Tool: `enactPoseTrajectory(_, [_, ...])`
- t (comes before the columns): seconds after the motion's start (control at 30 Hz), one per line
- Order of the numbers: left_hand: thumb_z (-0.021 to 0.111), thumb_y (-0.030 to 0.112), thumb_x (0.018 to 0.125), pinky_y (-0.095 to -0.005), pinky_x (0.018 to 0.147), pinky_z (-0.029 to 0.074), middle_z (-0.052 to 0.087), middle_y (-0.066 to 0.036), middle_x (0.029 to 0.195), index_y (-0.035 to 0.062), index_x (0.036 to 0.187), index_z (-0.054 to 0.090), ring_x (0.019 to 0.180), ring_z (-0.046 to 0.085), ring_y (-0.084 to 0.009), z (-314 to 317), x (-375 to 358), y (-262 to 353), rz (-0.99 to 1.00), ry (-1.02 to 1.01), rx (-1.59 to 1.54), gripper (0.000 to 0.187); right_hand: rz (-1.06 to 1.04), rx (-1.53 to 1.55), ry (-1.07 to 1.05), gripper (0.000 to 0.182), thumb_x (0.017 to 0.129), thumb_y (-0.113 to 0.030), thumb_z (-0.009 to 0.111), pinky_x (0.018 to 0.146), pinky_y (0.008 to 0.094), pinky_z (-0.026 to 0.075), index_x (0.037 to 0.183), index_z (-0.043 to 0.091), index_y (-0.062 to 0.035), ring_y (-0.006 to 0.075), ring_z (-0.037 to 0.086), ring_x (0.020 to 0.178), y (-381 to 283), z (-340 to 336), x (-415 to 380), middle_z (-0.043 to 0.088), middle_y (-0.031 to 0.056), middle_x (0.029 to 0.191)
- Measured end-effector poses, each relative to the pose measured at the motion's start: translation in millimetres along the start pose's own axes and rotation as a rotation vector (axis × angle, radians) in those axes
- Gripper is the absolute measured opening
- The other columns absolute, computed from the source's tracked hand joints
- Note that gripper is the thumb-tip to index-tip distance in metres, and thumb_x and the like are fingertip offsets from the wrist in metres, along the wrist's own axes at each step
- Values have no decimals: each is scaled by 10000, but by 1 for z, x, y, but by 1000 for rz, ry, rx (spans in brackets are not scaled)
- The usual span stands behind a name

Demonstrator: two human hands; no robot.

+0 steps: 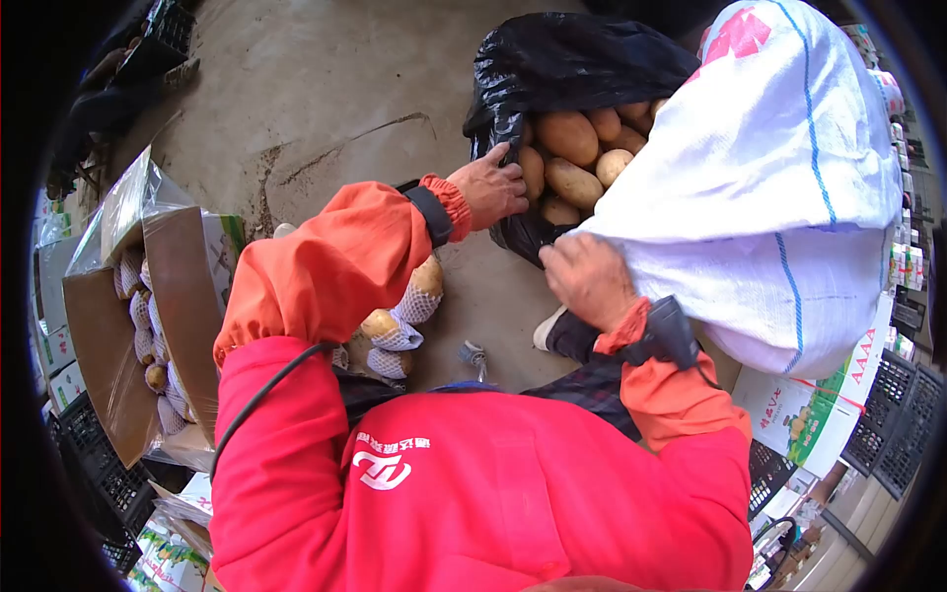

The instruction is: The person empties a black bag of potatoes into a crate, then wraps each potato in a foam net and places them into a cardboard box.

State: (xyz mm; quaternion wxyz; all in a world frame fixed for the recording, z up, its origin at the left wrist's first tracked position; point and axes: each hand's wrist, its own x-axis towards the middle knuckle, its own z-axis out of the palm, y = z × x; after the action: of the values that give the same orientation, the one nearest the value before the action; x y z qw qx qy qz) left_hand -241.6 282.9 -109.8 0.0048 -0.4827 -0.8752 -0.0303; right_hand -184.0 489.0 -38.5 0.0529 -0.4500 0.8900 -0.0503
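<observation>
Step in hand, by the look of it: tipping potatoes (575, 158) out of the white sack (760, 168) into the black bag (562, 59), upper centre of frame.

Left hand (490, 187) at centre, fingers curled tight over the black bag's rim, pulling the mouth open. Right hand (589, 278) just below and right of it, fingers closed on a bunched fold at the sack's mouth.

Sack fills upper right of frame, bulging, long axis running lower right to upper left, mouth pointing upper left at the bag and touching it. Bag on the floor (326, 89), mouth facing lower right toward the sack. Potatoes packed where the two mouths meet, most lying long axis roughly left to right, slightly tilted.

Next move probably calls for: holding the bag rim wide, lifting the sack's far end so the load slides, keeping the two mouths overlapped so nothing rolls onto the floor.

Netted potatoes (402, 326) on the floor below the left arm, centre of frame. Open carton (182, 296) of netted ones at left edge. Black crates (893, 424) at lower right.
</observation>
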Motion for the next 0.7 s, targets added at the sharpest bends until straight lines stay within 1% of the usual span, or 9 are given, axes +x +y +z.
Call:
enactPoseTrajectory(0.03, [559,176,705,-361,911,278,574,32,818,164,912,596,890,515,-146,-2,3,-9,0,-29,29,211,0,3,4,253,655,-116,560,676,316,459,906,562,-85,232,548,809,-1,0,0,551,74,839])
enactPoseTrajectory(0.1, [548,181,715,-341,856,327,584,32,818,165,825,616,877,532,-143,2,19,-17,4,-118,63,131,-300,101,331,306,632,-115,648,670,316,450,925,568,-78,226,541,816,-3,-2,1,561,82,906])
enactPoseTrajectory(0.17, [547,199,714,-318,772,370,600,26,799,179,755,635,845,558,-149,21,31,-17,36,-295,86,99,-333,155,382,340,634,-115,659,710,339,452,950,546,-60,259,541,845,-6,-3,11,557,105,908])
enactPoseTrajectory(0.23, [566,234,692,-300,712,381,613,16,773,189,709,640,809,576,-159,25,35,-24,45,-296,92,88,190,372,160,401,647,-125,665,750,367,447,1012,520,-44,296,535,880,1,27,16,555,122,913])
enactPoseTrajectory(0.3, [587,256,661,-297,714,375,618,14,763,188,697,642,806,575,-160,11,38,-26,57,-434,24,94,477,350,-366,527,722,-360,615,802,387,433,1113,492,-30,314,525,960,20,48,14,549,148,1040])
enactPoseTrajectory(0.4, [594,261,651,-302,704,380,617,-2,768,180,714,648,782,580,-177,20,39,-45,60,-372,60,116,375,414,-496,555,735,-434,580,820,395,425,1110,509,-32,316,526,973,38,50,14,546,142,1086])
enactPoseTrajectory(0.47, [589,251,660,-308,704,384,616,-9,775,175,718,649,778,579,-183,28,41,-61,41,-316,135,113,192,380,-433,465,701,-317,621,824,387,429,1091,543,-75,294,537,967,47,51,2,565,107,1077])
enactPoseTrajectory(0.6, [567,216,684,-315,733,383,605,-18,786,145,709,640,799,569,-179,21,42,-70,51,-269,120,105,298,242,-449,479,586,-98,636,815,349,445,1058,571,-150,244,546,977,58,52,-8,586,42,1046])
enactPoseTrajectory(0.7, [559,209,691,-312,749,380,599,-18,778,139,698,634,806,564,-176,24,40,-75,93,-264,92,103,196,251,-428,448,592,-90,643,764,370,456,1031,578,-157,223,557,919,61,61,-9,594,17,989])
